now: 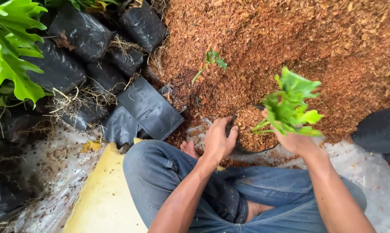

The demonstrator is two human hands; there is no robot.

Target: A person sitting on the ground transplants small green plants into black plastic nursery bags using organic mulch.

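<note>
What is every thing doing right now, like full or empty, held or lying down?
Left hand: gripping the rim of the grow bag.
Right hand: holding the green plant upright.
Green plant: held over the grow bag.
Black grow bag: open, filled with brown husk.
Husk heap: loose, piled.
Small seedling: lying on the heap.
Flat black bag: empty, lying flat.
Black bags at back: filled, lying toppled.

The person wears blue denim jeans (169, 172), faded and dusted with brown specks, with visible seams and a pocket edge near one knee. Both forearms are bare, with no sleeves, gloves, rings or watch. The toes (189, 148) are bare too.
</note>
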